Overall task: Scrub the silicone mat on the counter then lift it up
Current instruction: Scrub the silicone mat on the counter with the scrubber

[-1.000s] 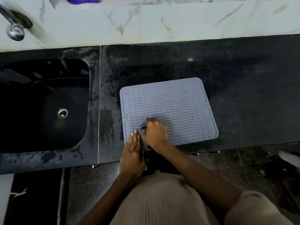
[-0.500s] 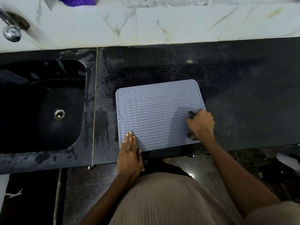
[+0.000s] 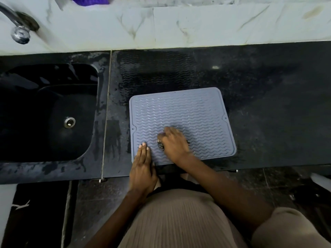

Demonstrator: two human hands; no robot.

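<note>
A grey silicone mat point(image 3: 180, 111) with a wavy ridged surface lies flat on the black counter point(image 3: 268, 104), close to its front edge. My left hand point(image 3: 142, 165) presses the mat's near left corner with straight fingers laid flat. My right hand point(image 3: 173, 143) is on the mat's near middle, fingers curled round a small dark scrubber point(image 3: 160, 145) that peeks out at its left side. The right hand is motion-blurred.
A black sink point(image 3: 44, 111) with a metal drain point(image 3: 69, 122) lies to the left, a chrome tap point(image 3: 18, 27) above it. A wet wavy imprint point(image 3: 154, 72) marks the counter behind the mat. White marble tiles point(image 3: 197, 25) back the counter. A purple object point(image 3: 90, 0) sits at the top.
My right hand swept with the scrubber from the mat's near middle to its right edge and is now back near the middle. The left hand stayed on the near left corner.
</note>
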